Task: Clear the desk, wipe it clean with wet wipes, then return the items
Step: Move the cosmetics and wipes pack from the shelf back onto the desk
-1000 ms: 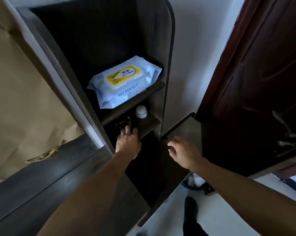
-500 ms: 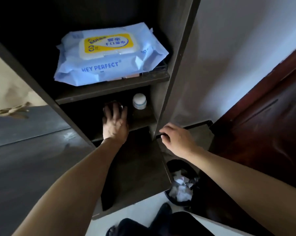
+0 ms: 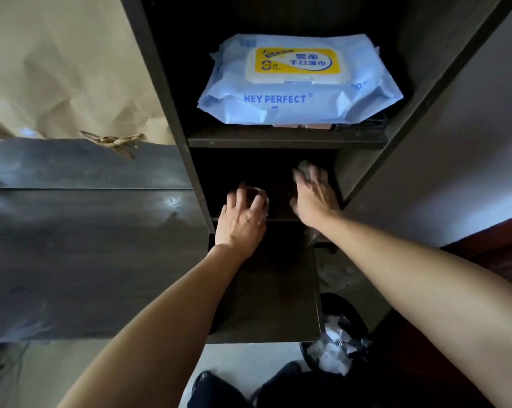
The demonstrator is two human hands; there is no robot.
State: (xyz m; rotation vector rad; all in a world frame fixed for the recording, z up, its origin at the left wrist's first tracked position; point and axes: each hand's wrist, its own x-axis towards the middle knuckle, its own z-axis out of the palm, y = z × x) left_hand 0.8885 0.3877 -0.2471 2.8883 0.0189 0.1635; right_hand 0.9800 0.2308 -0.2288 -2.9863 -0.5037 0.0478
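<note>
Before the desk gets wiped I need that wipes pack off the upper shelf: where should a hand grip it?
Grip the wet wipes pack by its front edge, coming straight in from the open shelf front. It lies flat with the lid up, and its soft front edge overhangs the shelf slightly.

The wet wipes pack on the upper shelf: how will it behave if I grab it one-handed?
The wet wipes pack has a soft, creased film wrapper, so it will probably sag and flex rather than stay stiff. It looks plump, so likely fairly heavy for its size. The glossy film may be slippery; the rigid lid likely gives a firmer hold. It lies flat, so rolling seems unlikely.
</note>
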